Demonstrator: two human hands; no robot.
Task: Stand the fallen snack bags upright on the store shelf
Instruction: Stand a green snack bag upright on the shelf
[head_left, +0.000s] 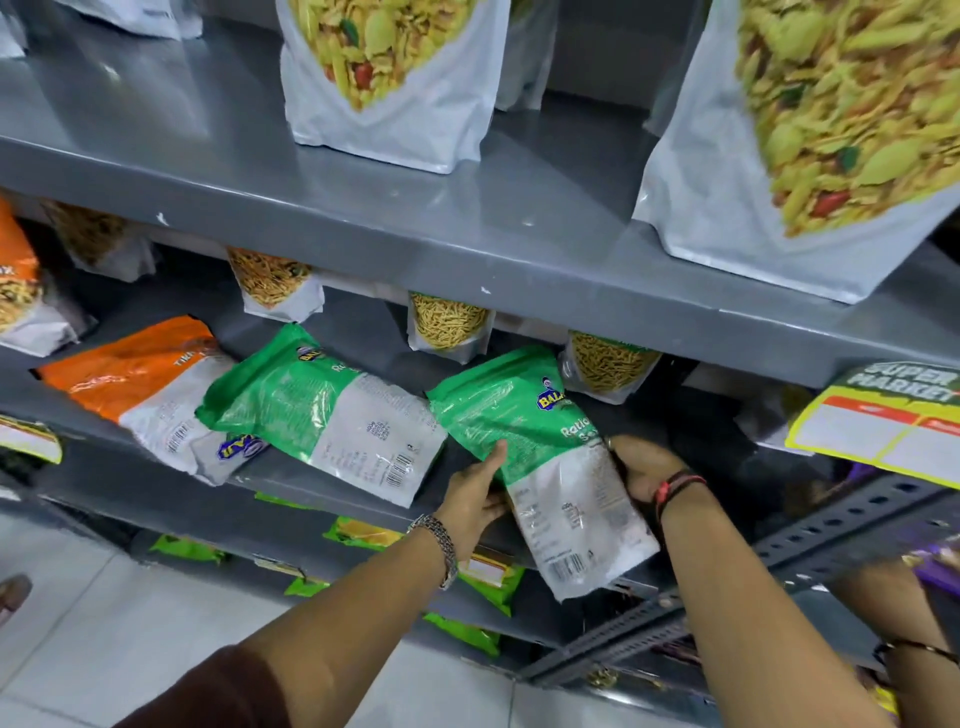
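A green-and-white snack bag (540, 447) lies tilted on the grey middle shelf (322, 499), its white end hanging past the front edge. My left hand (478, 493) grips its left side and my right hand (644, 467) grips its right side. A second green-and-white bag (322, 410) lies flat to the left, and an orange-and-white bag (150, 384) lies flat beyond it, over another fallen bag (228, 452). Behind them several snack bags (447, 327) stand upright at the back of the shelf.
The upper shelf (467, 228) juts out above, carrying large upright white bags (384, 78). A yellow price tag (883, 421) hangs at the right. A perforated metal upright (779, 561) slants across below my right arm. Lower shelves hold green packets (488, 577). Another person's hand (914, 597) shows at the right edge.
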